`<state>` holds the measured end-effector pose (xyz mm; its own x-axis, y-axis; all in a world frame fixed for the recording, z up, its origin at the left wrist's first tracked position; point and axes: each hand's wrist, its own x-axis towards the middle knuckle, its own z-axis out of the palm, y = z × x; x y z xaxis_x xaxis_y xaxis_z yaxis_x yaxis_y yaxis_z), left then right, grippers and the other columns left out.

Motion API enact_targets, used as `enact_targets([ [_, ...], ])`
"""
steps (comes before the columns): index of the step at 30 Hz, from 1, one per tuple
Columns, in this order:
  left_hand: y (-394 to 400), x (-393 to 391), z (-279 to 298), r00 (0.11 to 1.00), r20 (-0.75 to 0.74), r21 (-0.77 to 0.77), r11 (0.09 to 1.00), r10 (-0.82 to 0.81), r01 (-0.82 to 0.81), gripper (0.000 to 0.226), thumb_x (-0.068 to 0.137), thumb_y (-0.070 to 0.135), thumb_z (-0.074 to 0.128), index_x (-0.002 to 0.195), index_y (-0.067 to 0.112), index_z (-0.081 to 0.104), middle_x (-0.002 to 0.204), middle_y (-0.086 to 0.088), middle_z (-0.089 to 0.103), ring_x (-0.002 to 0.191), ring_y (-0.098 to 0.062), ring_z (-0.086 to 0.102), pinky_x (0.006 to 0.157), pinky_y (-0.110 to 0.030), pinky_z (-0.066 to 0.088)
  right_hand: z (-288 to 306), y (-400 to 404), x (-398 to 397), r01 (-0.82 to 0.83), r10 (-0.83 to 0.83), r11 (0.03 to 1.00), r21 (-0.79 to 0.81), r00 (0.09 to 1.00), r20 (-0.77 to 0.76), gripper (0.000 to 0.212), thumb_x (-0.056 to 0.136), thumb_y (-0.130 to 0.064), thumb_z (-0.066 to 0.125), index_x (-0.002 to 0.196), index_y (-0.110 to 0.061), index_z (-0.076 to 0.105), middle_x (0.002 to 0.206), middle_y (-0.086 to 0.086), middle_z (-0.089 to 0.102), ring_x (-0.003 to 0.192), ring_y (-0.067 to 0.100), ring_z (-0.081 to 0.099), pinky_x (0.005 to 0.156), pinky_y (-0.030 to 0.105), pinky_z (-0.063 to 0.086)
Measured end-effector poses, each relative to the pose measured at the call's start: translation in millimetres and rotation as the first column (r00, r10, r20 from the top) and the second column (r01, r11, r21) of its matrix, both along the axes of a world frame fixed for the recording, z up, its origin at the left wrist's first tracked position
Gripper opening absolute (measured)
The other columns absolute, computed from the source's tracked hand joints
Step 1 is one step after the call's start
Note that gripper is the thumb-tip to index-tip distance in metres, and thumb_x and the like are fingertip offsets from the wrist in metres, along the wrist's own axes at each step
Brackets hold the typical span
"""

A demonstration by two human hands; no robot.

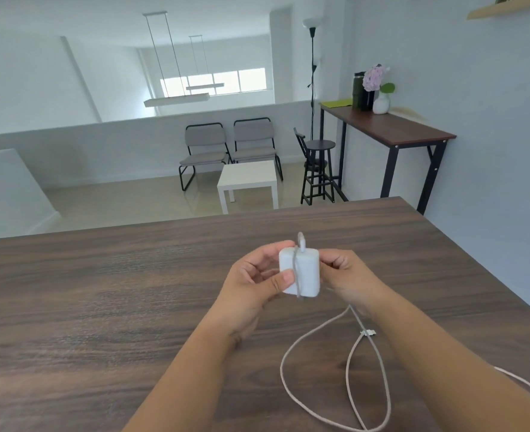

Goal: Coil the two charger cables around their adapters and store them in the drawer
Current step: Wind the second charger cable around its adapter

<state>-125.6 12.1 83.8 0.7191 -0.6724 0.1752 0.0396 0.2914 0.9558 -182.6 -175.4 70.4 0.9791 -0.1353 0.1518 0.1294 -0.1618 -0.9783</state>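
A white charger adapter (306,269) is held above the dark wooden table (101,291). My left hand (254,275) grips it from the left, thumb on its front face. One turn of the pale braided cable (288,378) runs down the adapter's front, and its plug sticks up at the top. My right hand (348,275) sits at the adapter's right side with fingers curled, pinching the cable. The rest of the cable lies in loose loops on the table below my right wrist. A second cable strand (525,388) shows at the right edge. No drawer is in view.
The table's far edge runs across the middle of the view and its right edge slants toward the wall. Beyond it stand a white side table (248,179), two grey chairs (204,151), a black stool (319,163) and a tall wooden desk (391,126) with a vase.
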Motion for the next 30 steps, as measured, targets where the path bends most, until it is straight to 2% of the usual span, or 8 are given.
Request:
enact_targets([
  [3,-7,3,2,0.986,-0.064,-0.037,0.987,0.151,-0.154,0.046,0.078,0.012,0.078,0.122,0.016,0.064,0.125,-0.014,0.064,0.098,-0.022,0.069,0.079,-0.039,0.058,-11,6,-4,0.047,-0.05,0.992,-0.121,0.999,-0.021,0.018,0.095,-0.021,0.059,0.1,-0.029,0.074,0.07,0.002,0.065,0.068,0.016,0.056,0.075,0.034,0.048],
  [5,-12,4,2,0.966,-0.124,-0.08,0.968,0.227,-0.237,0.049,0.076,0.013,0.073,0.123,0.014,0.062,0.122,-0.014,0.063,0.096,-0.022,0.07,0.076,-0.035,0.059,-14,10,-8,0.04,-0.05,0.986,-0.165,0.997,-0.053,0.021,0.094,-0.017,0.059,0.105,-0.029,0.072,0.068,-0.003,0.066,0.07,0.007,0.059,0.078,0.032,0.049],
  [11,-17,13,-11,0.878,-0.119,-0.047,0.881,0.463,-0.471,0.039,0.087,0.008,0.068,0.125,0.012,0.061,0.111,-0.007,0.066,0.094,-0.019,0.07,0.072,-0.028,0.057,-17,18,-15,0.031,-0.088,0.955,-0.296,0.98,-0.181,0.023,0.091,-0.021,0.058,0.109,-0.035,0.066,0.055,-0.007,0.064,0.053,0.004,0.053,0.066,0.027,0.048],
  [15,-21,16,-12,0.837,-0.113,-0.056,0.838,0.535,-0.543,0.035,0.089,0.008,0.066,0.124,0.015,0.062,0.106,-0.003,0.068,0.096,-0.015,0.067,0.075,-0.027,0.057,-22,17,-17,0.177,-0.227,0.944,-0.278,0.961,-0.159,0.028,0.084,-0.029,0.066,0.106,-0.041,0.055,0.07,-0.015,0.057,0.056,0.004,0.05,0.062,0.023,0.041],
  [20,-22,26,-6,0.808,-0.146,-0.104,0.804,0.571,-0.586,0.036,0.091,0.01,0.064,0.126,0.012,0.059,0.115,-0.007,0.065,0.104,-0.019,0.064,0.09,-0.031,0.055,-26,14,-17,0.32,-0.33,0.937,-0.14,0.942,-0.061,0.009,0.082,-0.029,0.073,0.084,-0.029,0.065,0.07,-0.003,0.061,0.051,0.01,0.051,0.053,0.026,0.043],
  [25,-24,27,0,0.834,-0.211,-0.159,0.824,0.509,-0.543,0.036,0.094,0.011,0.06,0.129,0.011,0.056,0.116,-0.004,0.064,0.096,-0.014,0.068,0.083,-0.035,0.058,-22,3,-9,0.389,-0.386,0.92,0.049,0.92,-0.063,0.016,0.085,-0.02,0.072,0.07,-0.015,0.072,0.071,0.009,0.065,0.059,0.017,0.059,0.055,0.026,0.047],
  [28,-20,31,4,0.837,-0.218,-0.191,0.819,0.503,-0.542,0.037,0.093,0.012,0.059,0.13,0.009,0.055,0.115,-0.005,0.064,0.097,-0.015,0.068,0.079,-0.03,0.058,-16,-20,-3,0.464,-0.447,0.881,0.093,0.881,-0.153,0.021,0.087,-0.029,0.068,0.076,-0.012,0.073,0.078,0.004,0.069,0.074,0.013,0.059,0.074,0.029,0.045],
  [30,-17,35,6,0.828,-0.217,-0.209,0.803,0.518,-0.557,0.037,0.094,0.01,0.058,0.131,0.007,0.053,0.115,-0.005,0.065,0.098,-0.015,0.067,0.079,-0.029,0.058,-12,-41,2,0.522,-0.432,0.785,0.334,0.847,-0.31,0.018,0.091,-0.023,0.062,0.079,-0.011,0.069,0.082,0.0,0.067,0.073,0.014,0.054,0.07,0.029,0.042],
])
